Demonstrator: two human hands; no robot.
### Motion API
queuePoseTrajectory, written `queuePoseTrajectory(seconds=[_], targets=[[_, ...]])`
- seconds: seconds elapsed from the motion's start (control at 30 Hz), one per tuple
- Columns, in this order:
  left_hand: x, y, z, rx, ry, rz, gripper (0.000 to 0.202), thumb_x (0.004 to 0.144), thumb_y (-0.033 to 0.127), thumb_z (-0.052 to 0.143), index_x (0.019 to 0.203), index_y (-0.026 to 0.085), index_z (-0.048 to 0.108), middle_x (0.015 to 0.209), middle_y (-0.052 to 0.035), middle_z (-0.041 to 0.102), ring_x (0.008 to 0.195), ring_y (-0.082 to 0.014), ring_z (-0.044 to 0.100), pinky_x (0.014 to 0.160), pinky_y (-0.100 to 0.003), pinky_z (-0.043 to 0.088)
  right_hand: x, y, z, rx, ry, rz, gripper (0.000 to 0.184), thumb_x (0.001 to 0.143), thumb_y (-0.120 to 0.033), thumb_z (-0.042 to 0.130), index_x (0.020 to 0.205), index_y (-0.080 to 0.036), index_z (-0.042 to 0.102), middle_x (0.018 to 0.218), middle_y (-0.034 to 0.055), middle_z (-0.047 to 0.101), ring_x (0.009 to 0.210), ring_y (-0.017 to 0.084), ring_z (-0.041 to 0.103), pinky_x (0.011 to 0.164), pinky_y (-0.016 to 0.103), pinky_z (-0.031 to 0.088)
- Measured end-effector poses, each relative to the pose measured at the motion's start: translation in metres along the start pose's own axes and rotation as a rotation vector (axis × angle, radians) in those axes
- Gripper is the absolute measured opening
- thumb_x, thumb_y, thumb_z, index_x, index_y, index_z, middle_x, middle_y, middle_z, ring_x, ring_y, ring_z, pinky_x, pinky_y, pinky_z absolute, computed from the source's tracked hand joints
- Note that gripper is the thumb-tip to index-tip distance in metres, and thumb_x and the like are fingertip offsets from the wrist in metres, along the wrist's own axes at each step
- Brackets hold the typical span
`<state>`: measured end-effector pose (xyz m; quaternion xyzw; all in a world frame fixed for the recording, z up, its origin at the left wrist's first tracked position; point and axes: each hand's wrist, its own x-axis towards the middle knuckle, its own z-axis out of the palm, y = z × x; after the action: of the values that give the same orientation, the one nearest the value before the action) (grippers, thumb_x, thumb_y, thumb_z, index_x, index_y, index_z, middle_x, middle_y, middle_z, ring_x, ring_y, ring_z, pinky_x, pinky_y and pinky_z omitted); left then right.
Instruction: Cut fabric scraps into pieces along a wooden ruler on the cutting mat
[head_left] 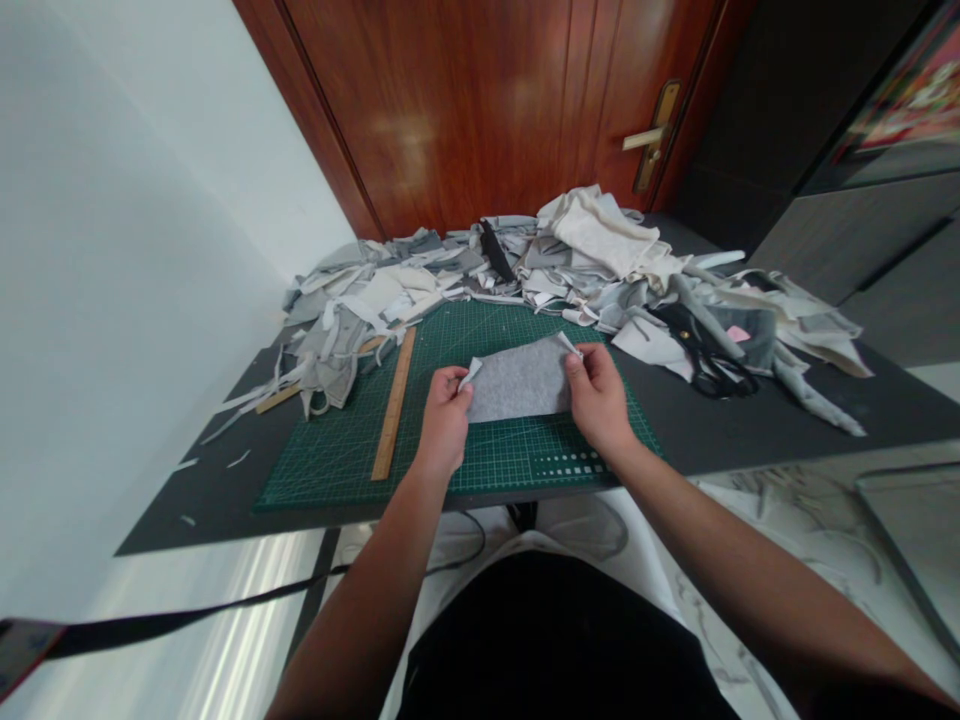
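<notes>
A grey piece of fabric is stretched between my two hands above the green cutting mat. My left hand pinches its left end, where a corner is turned up near the thumb. At the opposite end, my right hand grips the cloth between thumb and fingers, and another folded corner sticks up there. To the left of my left hand, a wooden ruler lies lengthwise on the mat.
Grey and white fabric scraps are heaped along the back of the dark table. Black scissors rest at the right among scraps. A wooden door stands behind, and a white wall borders the left side.
</notes>
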<state>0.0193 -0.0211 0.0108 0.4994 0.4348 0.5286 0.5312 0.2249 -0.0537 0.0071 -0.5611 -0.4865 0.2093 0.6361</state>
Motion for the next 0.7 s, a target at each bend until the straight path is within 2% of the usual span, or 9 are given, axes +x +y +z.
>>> queuePoseTrajectory(seconds=[0.07,0.1,0.2,0.27,0.37,0.5,0.6,0.7], targets=[[0.0,0.003,0.002,-0.047,0.021,-0.053,0.032,0.073,0.022,0.067,0.101,0.025,0.05,0.079,0.0045,0.057,0.061,-0.0116,0.053,0.054,-0.021,0.038,-0.002,-0.001,0.002,-0.039,0.013,-0.019,0.024,0.098,-0.048,0.05,0.097,-0.024,0.055,0.081,-0.001,0.055,0.076,0.018,0.049,0.07,0.03,0.037],[0.0,0.004,0.004,-0.056,0.067,-0.077,0.033,0.072,0.021,0.066,0.101,0.025,0.051,0.078,0.0048,0.056,0.058,-0.0113,0.052,0.051,-0.021,0.036,-0.003,-0.001,0.003,-0.044,0.017,-0.027,0.023,0.099,-0.047,0.049,0.098,-0.024,0.055,0.082,-0.0006,0.056,0.078,0.019,0.05,0.071,0.03,0.037],[0.001,0.006,0.01,-0.006,0.193,-0.136,0.032,0.076,0.026,0.067,0.106,0.026,0.056,0.078,0.004,0.057,0.055,-0.0116,0.052,0.045,-0.02,0.03,-0.005,-0.003,0.007,-0.001,0.0,-0.049,0.023,0.098,-0.047,0.052,0.1,-0.025,0.056,0.086,-0.0003,0.057,0.081,0.019,0.051,0.074,0.03,0.038],[0.001,0.006,0.013,0.037,0.221,-0.098,0.028,0.08,0.032,0.07,0.106,0.025,0.06,0.077,0.0031,0.058,0.055,-0.0115,0.052,0.044,-0.02,0.029,-0.006,-0.004,0.008,0.027,-0.001,-0.062,0.023,0.097,-0.049,0.054,0.1,-0.026,0.056,0.086,-0.0005,0.056,0.08,0.019,0.051,0.075,0.03,0.039],[-0.001,0.006,0.012,0.048,0.162,-0.018,0.026,0.083,0.037,0.072,0.103,0.024,0.063,0.075,0.0032,0.06,0.054,-0.0106,0.051,0.045,-0.019,0.029,-0.004,-0.005,0.009,0.047,0.043,-0.083,0.022,0.098,-0.048,0.053,0.1,-0.026,0.052,0.084,-0.001,0.052,0.077,0.018,0.049,0.073,0.031,0.039],[0.0,0.005,0.004,0.052,0.047,0.019,0.031,0.077,0.034,0.079,0.102,0.024,0.064,0.069,0.0055,0.06,0.05,-0.009,0.048,0.044,-0.019,0.03,0.001,-0.005,0.006,0.091,0.106,-0.126,0.023,0.098,-0.046,0.055,0.101,-0.027,0.043,0.084,-0.0018,0.046,0.074,0.016,0.046,0.07,0.031,0.038],[0.002,0.003,0.0,-0.035,-0.009,0.066,0.025,0.075,0.029,0.081,0.091,0.02,0.064,0.074,0.0036,0.066,0.06,-0.0098,0.058,0.056,-0.02,0.044,0.004,-0.002,0.005,0.075,0.119,-0.12,0.025,0.096,-0.045,0.057,0.095,-0.026,0.042,0.081,-0.0028,0.044,0.07,0.015,0.043,0.068,0.03,0.036],[0.003,0.001,-0.002,-0.15,-0.087,0.056,0.032,0.072,0.027,0.082,0.099,0.02,0.065,0.085,0.0005,0.072,0.075,-0.0146,0.067,0.071,-0.027,0.053,0.006,0.003,0.005,0.083,0.11,-0.072,0.031,0.089,-0.046,0.068,0.093,-0.025,0.045,0.08,-0.0035,0.046,0.069,0.013,0.043,0.066,0.029,0.036]])
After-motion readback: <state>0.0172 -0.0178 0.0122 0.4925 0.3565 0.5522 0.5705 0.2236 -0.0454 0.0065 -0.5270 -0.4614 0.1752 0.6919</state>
